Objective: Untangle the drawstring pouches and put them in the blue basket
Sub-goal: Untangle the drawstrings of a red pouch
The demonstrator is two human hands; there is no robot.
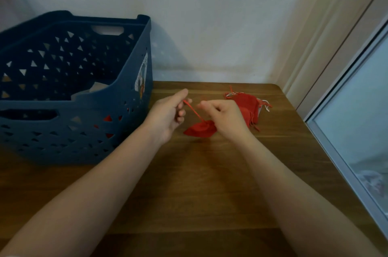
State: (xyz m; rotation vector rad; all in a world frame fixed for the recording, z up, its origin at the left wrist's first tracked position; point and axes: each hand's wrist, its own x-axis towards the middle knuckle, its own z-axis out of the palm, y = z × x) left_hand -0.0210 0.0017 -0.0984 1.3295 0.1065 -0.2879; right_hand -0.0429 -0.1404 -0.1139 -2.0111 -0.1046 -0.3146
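Note:
A small red drawstring pouch [200, 129] hangs just above the wooden table between my hands. My left hand [171, 111] pinches the end of its red string [192, 110], which runs taut down to the pouch. My right hand [224, 115] is beside the pouch with fingers curled; whether it grips the pouch's mouth is hidden by the hand. Behind my right hand lies a heap of red pouches [247, 104] with red and white strings. The blue basket [130, 122] stands at the left, with red showing through its wall holes.
The wooden table [199, 183] ends at a white wall behind and a window frame [344, 164] on the right. White paper or cloth [92, 90] lies inside the basket.

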